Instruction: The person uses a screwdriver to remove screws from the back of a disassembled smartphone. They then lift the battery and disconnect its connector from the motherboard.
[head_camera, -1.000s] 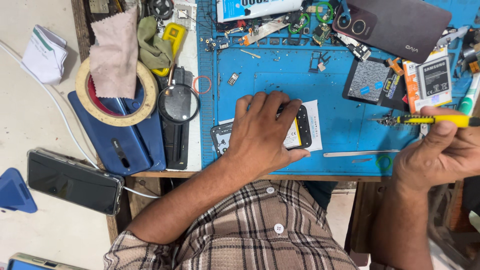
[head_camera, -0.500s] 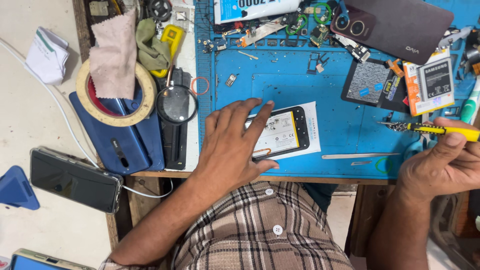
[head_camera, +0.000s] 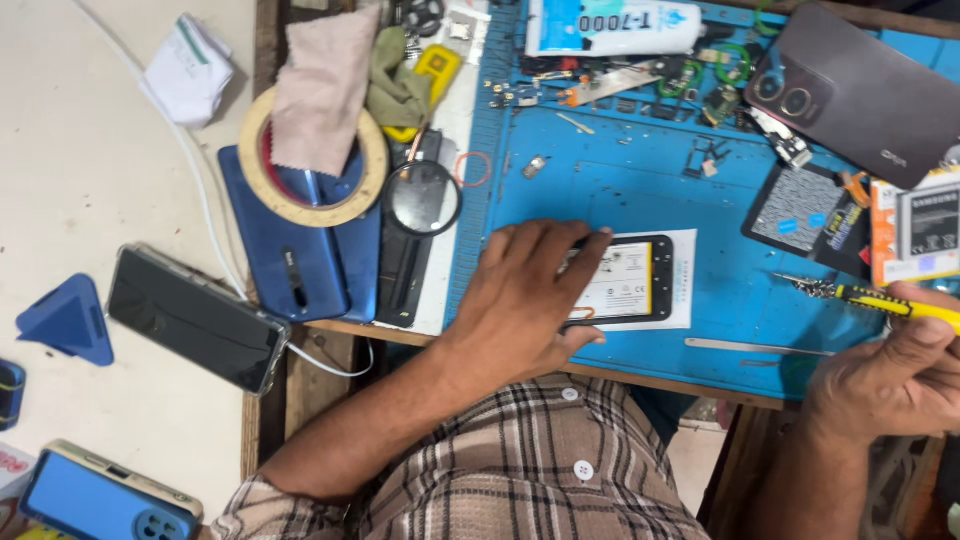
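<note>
- Lying far left of the fingers are a black phone (head_camera: 195, 318) and a blue phone (head_camera: 300, 250), with a tape ring (head_camera: 312, 160) and a cloth (head_camera: 322, 90) on top.
- Just left of the fingertips stands a magnifying glass (head_camera: 421, 197).
- The left hand (head_camera: 525, 295) now rests flat, fingers spread wide, on the opened phone (head_camera: 630, 282); half a second ago it was drawn back a little, so it seems to steady the phone again.
- Right of those fingers lies a thin metal strip (head_camera: 757, 347) on the blue mat (head_camera: 600, 180).
- The right hand (head_camera: 890, 380) has its fingers closed around a yellow screwdriver (head_camera: 880, 300); its tip has come nearer to the phone.
</note>
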